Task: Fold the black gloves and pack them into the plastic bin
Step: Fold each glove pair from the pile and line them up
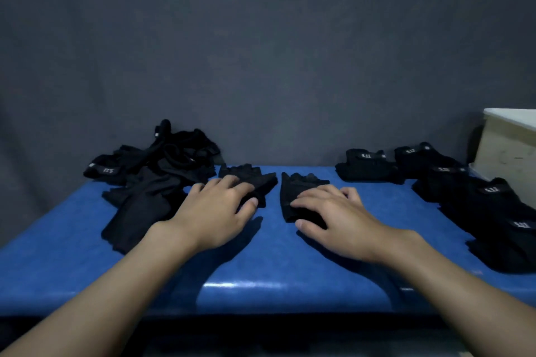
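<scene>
Palm down on a blue table (275,269), a person's left hand (217,211) and right hand (336,220) each cover one of two black fingerless gloves laid side by side. The left hand's fingers (229,182) are straight and slightly spread, pressing flat on the left glove (258,178). Its stubby finger ends poke out just past the fingertips, and the thumb rests at its near edge. The right hand's fingers (310,197) are also loosely apart and laid flat over the right glove (293,188), with the thumb on the table just beside the glove's near edge. A narrow strip of blue table shows between the two gloves.

Left of the left hand's fingers and beyond them, a loose heap of gloves (162,159) sprawls to the back of the table. One flat piece from it reaches down beside the left wrist. Right of the right hand's fingers, folded gloves (368,166) with pale lettering on the cuffs lie in a line that bends along the table's right side toward the person. Past those, at the right edge of the view and well apart from both hands, stands the pale plastic bin (507,151); its inside is hidden. A grey backdrop (261,52) hangs behind the table.
</scene>
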A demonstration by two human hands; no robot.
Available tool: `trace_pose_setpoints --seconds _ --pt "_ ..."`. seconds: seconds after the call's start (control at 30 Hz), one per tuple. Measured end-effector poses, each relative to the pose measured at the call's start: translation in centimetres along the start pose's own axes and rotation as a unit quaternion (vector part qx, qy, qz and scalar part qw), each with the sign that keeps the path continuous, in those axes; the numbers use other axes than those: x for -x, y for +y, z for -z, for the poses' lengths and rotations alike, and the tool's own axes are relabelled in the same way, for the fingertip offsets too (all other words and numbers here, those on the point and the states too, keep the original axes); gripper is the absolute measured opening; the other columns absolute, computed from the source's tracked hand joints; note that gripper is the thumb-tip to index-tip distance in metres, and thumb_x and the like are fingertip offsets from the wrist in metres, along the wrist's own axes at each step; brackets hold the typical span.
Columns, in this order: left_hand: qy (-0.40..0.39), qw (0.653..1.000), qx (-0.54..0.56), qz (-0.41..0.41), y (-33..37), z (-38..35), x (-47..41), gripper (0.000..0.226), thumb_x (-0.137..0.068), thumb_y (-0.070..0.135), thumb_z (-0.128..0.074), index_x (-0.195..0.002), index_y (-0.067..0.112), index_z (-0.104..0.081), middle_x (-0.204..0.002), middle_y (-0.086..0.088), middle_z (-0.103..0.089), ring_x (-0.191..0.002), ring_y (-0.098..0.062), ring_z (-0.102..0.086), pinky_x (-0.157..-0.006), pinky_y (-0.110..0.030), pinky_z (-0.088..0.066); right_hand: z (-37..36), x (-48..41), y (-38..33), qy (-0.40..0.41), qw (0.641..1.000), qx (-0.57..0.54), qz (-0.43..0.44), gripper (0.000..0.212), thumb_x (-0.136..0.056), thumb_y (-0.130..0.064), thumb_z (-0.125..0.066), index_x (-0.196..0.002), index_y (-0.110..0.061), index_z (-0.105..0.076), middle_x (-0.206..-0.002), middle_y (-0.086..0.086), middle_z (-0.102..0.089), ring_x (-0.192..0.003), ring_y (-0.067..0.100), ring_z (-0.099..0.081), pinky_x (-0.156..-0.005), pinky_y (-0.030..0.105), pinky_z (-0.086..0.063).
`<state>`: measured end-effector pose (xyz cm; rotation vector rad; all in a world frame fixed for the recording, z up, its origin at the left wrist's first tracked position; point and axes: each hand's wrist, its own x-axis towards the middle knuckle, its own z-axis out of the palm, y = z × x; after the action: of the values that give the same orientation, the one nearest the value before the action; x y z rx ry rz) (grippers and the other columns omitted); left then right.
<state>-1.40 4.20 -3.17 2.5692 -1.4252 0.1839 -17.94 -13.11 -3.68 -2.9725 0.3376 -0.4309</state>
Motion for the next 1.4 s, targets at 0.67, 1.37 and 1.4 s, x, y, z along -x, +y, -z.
trace_pose_setpoints --seconds 0.67,1.37,1.4 --pt "0.128 0.966 0.173 0.14 -10.4 6.0 5.0 0.03 -0.082 0.014 -0.076 -0.111 0.019 -0.07 -0.095 0.01 -0.069 -0.094 -0.006 -0.065 -0.08 -0.016 -0.043 -3.9 -6.9 -13.6 -0.05 0.967 -0.234 0.085 0.051 -0.097 -0.045 -0.048 -0.145 -0.041 -0.032 -0.137 -0.012 -0.049 -0.116 0.001 -0.028 -0.103 0.027 -0.019" --pt "0.173 0.82 0.543 0.054 -4.6 7.1 2.6 0.019 -0.089 -0.001 -0.067 -0.104 0.01 -0.07 -0.096 -0.017 -0.074 -0.083 -0.024 -0.07 -0.081 -0.04 -0.057 -0.5 -7.3 -10.1 0.134 0.824 -0.551 -0.003 0.036 -0.087 -0.013 -0.071 -0.119 -0.022 -0.06 -0.086 -0.008 -0.063 -0.081 0.003 -0.061 -0.082 0.027 -0.053" --pt "0.168 0.822 0.541 0.051 -4.4 7.1 2.2 0.02 -0.089 0.0 -0.067 -0.106 0.01 -0.069 -0.1 -0.019 -0.073 -0.084 -0.025 -0.068 -0.08 -0.041 -0.055 -0.4 -7.1 -9.6 0.139 0.821 -0.554 -0.008 0.035 -0.086 -0.01 -0.071 -0.117 -0.022 -0.06 -0.086 -0.005 -0.064 -0.081 0.006 -0.061 -0.082 0.028 -0.053"
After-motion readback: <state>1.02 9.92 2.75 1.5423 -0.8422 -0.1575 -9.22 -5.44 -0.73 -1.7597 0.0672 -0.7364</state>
